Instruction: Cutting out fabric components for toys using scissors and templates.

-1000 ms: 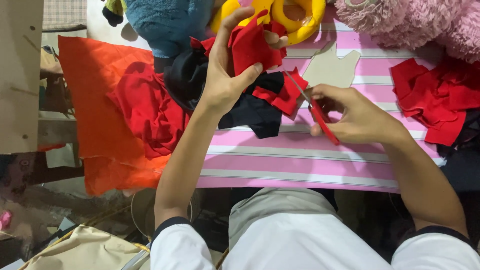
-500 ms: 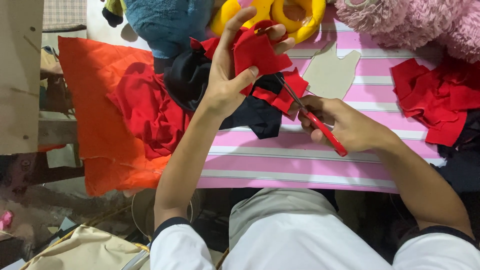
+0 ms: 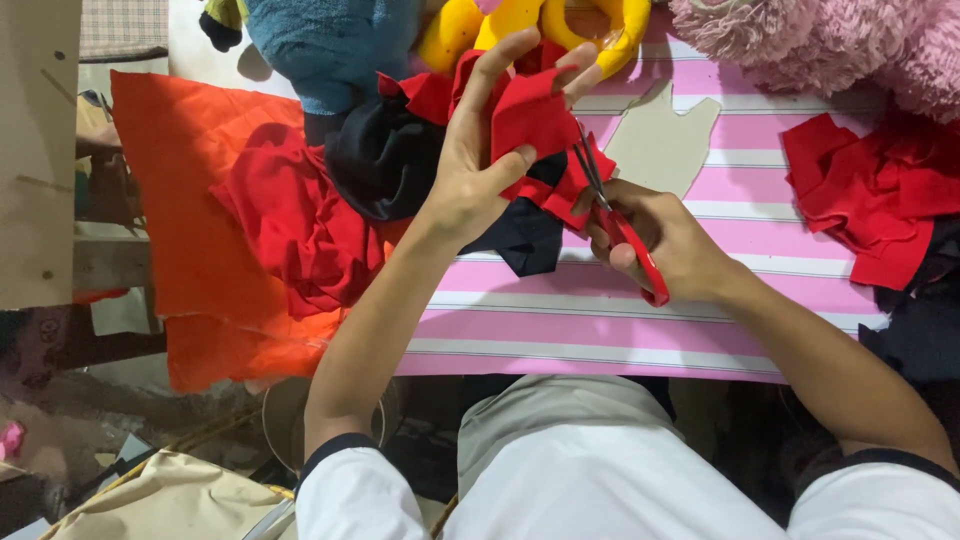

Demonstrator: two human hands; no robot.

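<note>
Left hand (image 3: 480, 160) grips red cloth piece (image 3: 530, 120), now lower | right hand (image 3: 665, 240) clasps red-handled scissors (image 3: 620, 225), blades now at cloth edge

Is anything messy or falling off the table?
Yes. The orange cloth and a crumpled red cloth hang off the left edge of the pink striped table. Red scraps lie heaped at right.

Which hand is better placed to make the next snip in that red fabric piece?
Right. The right hand already holds the red-handled scissors, whose blades meet the red fabric piece. The left hand is occupied pinching that piece up off the striped table.
</note>
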